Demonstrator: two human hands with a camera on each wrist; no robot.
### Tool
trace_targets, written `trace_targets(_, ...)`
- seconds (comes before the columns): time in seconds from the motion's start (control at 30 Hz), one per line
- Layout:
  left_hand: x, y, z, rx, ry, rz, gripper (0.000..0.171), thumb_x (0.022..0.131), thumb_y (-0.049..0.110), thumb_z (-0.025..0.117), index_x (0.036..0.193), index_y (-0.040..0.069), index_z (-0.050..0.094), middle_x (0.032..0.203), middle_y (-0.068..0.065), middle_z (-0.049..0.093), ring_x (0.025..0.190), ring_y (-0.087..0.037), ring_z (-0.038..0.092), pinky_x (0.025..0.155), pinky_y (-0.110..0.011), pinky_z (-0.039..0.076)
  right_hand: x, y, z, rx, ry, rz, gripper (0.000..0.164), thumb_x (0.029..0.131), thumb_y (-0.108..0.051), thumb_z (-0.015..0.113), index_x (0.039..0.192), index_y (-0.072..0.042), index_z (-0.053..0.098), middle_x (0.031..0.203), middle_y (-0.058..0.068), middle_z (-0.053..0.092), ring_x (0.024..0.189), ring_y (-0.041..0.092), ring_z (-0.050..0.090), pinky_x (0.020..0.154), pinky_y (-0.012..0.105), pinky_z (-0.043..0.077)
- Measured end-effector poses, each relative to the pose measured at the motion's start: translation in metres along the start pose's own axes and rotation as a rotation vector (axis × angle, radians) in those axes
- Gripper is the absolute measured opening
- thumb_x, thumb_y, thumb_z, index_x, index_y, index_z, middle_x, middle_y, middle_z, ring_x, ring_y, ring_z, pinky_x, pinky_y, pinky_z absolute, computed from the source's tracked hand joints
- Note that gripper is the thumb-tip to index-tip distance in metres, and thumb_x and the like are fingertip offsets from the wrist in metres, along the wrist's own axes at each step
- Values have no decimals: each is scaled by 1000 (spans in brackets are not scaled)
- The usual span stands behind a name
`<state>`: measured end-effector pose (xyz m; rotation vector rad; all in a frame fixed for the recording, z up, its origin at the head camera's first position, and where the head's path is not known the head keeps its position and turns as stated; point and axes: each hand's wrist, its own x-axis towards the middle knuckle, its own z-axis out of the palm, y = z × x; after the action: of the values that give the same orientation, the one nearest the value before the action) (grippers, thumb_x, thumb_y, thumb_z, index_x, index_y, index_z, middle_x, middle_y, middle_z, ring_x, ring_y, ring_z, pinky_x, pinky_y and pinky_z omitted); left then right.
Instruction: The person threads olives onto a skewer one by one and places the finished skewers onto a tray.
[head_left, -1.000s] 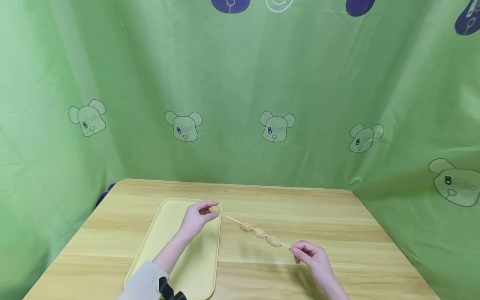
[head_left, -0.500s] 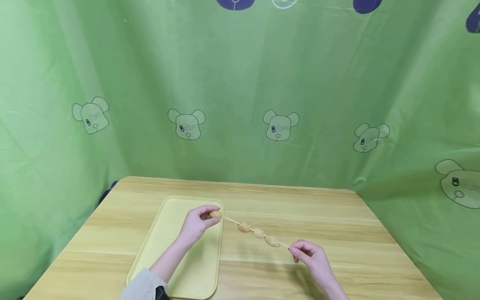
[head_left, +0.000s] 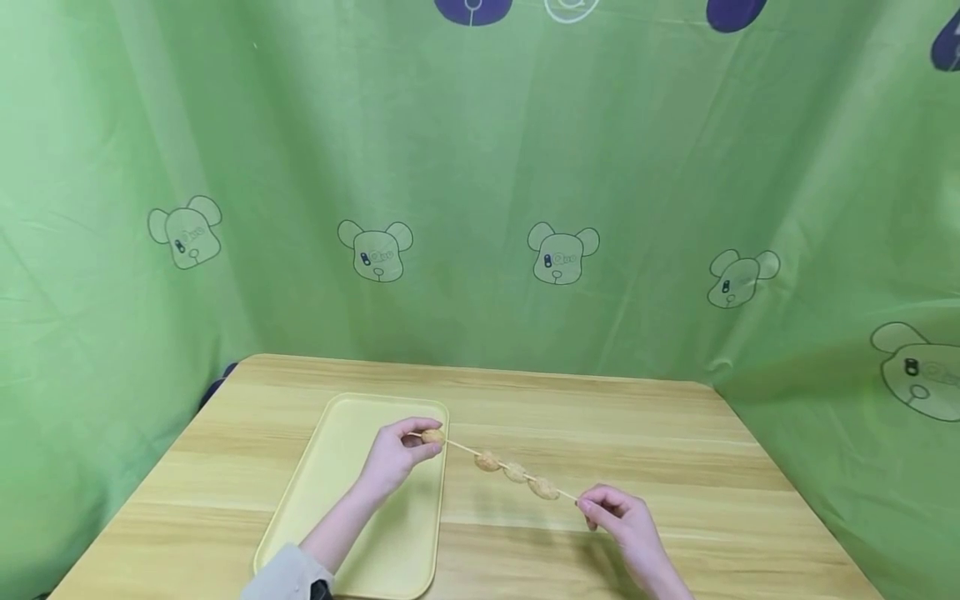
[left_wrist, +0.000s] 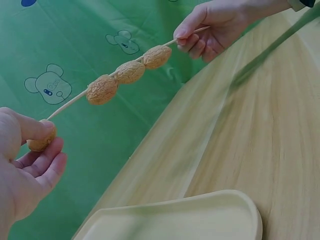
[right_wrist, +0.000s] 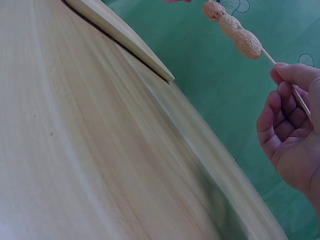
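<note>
My right hand (head_left: 626, 525) pinches the lower end of a thin wooden skewer (right_wrist: 268, 56), held slanting above the table. Three wrinkled light-brown oval balls (left_wrist: 130, 72) sit close together along its middle. Another such ball (head_left: 432, 437) is pinched between the thumb and fingers of my left hand (head_left: 393, 458), over the tray's right edge. The skewer runs into this ball, and a short bit of its tip shows beyond it in the head view. A bare length of stick separates it from the other three.
A pale yellow rectangular tray (head_left: 390, 550) lies on the left part of the wooden table (head_left: 570, 558), beneath my left forearm. A green curtain (head_left: 465, 317) with bear-head prints hangs behind and at both sides.
The left-hand ball was apart from the skewer tip, then met it; now the tip shows past the ball. The left hand has come slightly down; the right has barely moved.
</note>
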<state>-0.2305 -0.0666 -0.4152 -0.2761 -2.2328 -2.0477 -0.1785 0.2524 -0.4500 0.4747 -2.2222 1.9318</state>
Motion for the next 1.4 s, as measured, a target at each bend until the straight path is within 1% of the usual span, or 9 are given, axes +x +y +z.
trace_targets(0.07, 0, -1, 0, -7, 0, -4, 32, 75, -5, 70, 106, -9, 63, 82, -9, 63, 71, -12, 55, 64, -19, 49, 0, 0, 0, 0, -2, 3, 11, 86, 4, 58, 84, 15, 58, 65, -1, 54, 63, 11, 51, 63, 24, 44)
trace_targets(0.17, 0, -1, 0, -9, 5, -7, 31, 75, -5, 70, 105, -7, 64, 83, -10, 63, 70, -12, 55, 63, -19, 48, 0, 0, 1, -9, 2, 7, 11, 86, 4, 58, 84, 14, 58, 65, -1, 54, 63, 11, 51, 63, 24, 44)
trace_targets(0.33, -1, 0, 0, -3, 5, 12, 32, 75, -6, 70, 106, -8, 64, 81, -8, 63, 70, -12, 54, 62, -18, 48, 0, 0, 3, -27, 8, 14, 13, 86, 2, 59, 85, 15, 57, 64, -1, 54, 62, 11, 51, 62, 24, 44)
trace_targets(0.53, -6, 2, -2, -36, -2, 34, 34, 79, -3, 68, 111, -10, 61, 90, -18, 66, 76, -15, 62, 72, -23, 53, 0, 2, 3, -38, 6, 18, 14, 86, 2, 59, 85, 16, 57, 64, -2, 54, 62, 11, 51, 60, 24, 43)
trace_targets(0.7, -8, 3, -4, -40, 11, 36, 42, 78, -3, 69, 117, -10, 55, 92, -15, 64, 78, -18, 62, 74, -24, 53, 0, 2, 6, -37, 11, 11, 14, 85, 2, 60, 85, 16, 57, 64, 0, 54, 61, 11, 51, 60, 24, 44)
trace_targets(0.97, -12, 4, -6, -33, 27, 4, 27, 75, -2, 71, 99, -7, 60, 84, -9, 64, 73, -15, 59, 69, -22, 50, 1, 1, 11, -26, 6, 34, 15, 85, 1, 61, 84, 16, 58, 64, 1, 54, 61, 13, 51, 59, 24, 44)
trace_targets(1.2, -12, 0, 0, -68, -34, 32, 25, 75, -4, 71, 97, -10, 60, 82, -7, 61, 71, -11, 57, 67, -20, 50, -2, 1, 3, -67, 24, 32, 13, 85, 1, 60, 84, 14, 59, 64, 0, 54, 61, 12, 51, 58, 25, 43)
trace_targets(1.3, -12, 0, 1, -79, -42, 41, 24, 75, -5, 71, 96, -10, 59, 81, -6, 60, 71, -11, 55, 65, -19, 49, -2, 1, 1, -59, 12, 25, 11, 85, 2, 60, 84, 12, 60, 64, -1, 54, 62, 12, 51, 58, 25, 43)
trace_targets(1.4, -13, -1, -2, -83, -53, 47, 24, 75, -7, 70, 95, -11, 59, 82, -10, 59, 71, -11, 54, 64, -18, 49, -1, 2, 3, -38, -6, 18, 11, 85, 3, 60, 84, 13, 59, 64, -2, 54, 62, 11, 50, 58, 24, 43)
